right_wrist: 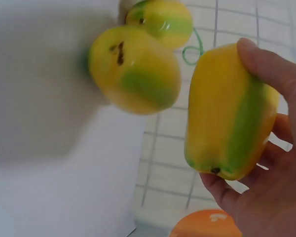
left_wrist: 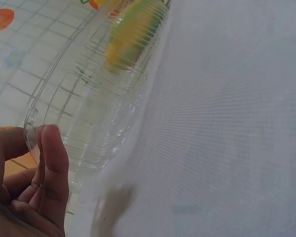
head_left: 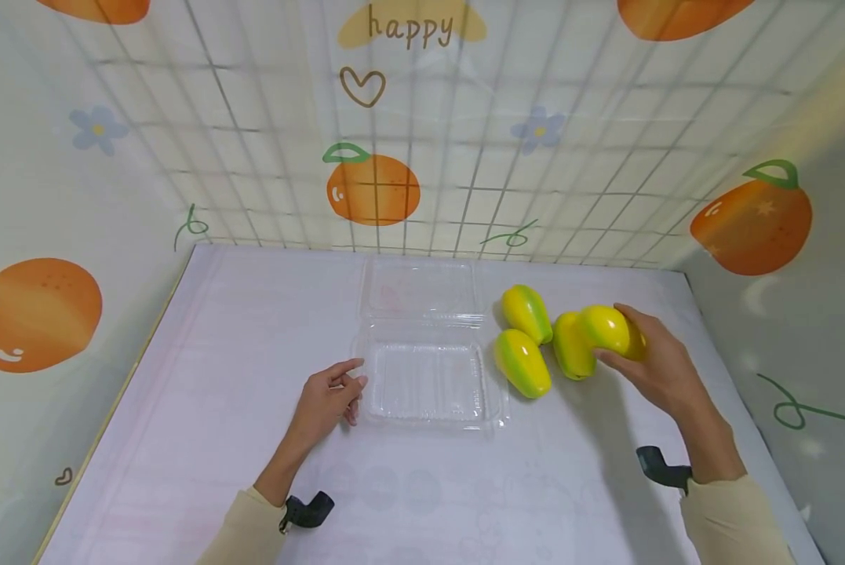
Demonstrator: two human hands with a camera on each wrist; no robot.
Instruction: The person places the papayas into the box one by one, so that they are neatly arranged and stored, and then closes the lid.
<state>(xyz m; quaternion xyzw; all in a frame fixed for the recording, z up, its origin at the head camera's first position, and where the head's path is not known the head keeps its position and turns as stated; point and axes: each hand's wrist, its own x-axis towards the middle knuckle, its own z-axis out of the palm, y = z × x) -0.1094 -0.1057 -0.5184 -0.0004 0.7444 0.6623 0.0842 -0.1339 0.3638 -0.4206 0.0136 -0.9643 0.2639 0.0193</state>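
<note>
A clear plastic clamshell container [head_left: 425,424] lies with its lid [head_left: 422,290] folded back, away from me. My left hand [head_left: 330,396] pinches its left rim between thumb and fingers; the left wrist view shows the rim [left_wrist: 35,111] between them. In my right hand [head_left: 658,361] is a glossy yellow-green fruit [right_wrist: 227,118], oblong like a mango or papaya, gripped by thumb and fingers around its sides. From the head it overlaps another such fruit [head_left: 570,349]. Two more fruits, one farther back [head_left: 526,310] and one nearer [head_left: 522,365], lie right of the container.
A white cloth [head_left: 253,329] covers the table. Behind it rises a backdrop [head_left: 274,157] printed with a grid and oranges, with side panels left [head_left: 41,196] and right [head_left: 832,329]. Each wrist wears a black camera mount, left [head_left: 309,510] and right [head_left: 662,468].
</note>
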